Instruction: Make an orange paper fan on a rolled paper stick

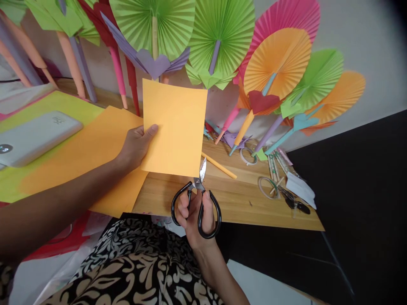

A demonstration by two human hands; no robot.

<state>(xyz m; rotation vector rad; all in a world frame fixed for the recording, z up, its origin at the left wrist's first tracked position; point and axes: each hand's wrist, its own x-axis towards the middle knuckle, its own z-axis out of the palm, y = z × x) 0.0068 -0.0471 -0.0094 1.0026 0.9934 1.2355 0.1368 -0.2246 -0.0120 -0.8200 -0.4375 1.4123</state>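
My left hand (138,142) pinches the left edge of a light orange sheet of paper (176,129), thumb on its front face, holding it up above the table. In my right hand (197,214) is a pair of scissors (218,212) with black loop handles. Their blades are parted at the lower right corner of the sheet; one blade shows beside the right edge, while the other is hidden behind the paper. Beyond the blades a thin orange paper tube (219,165) lies on the wooden table (235,199).
Folded paper fans, among them a green one (222,42) and an orange one (278,59), lean along the wall. On the left, a white power bank (41,135) rests on yellow-green paper, near larger orange sheets (85,156). Tape rolls (248,156) and black-handled scissors (294,201) lie at right.
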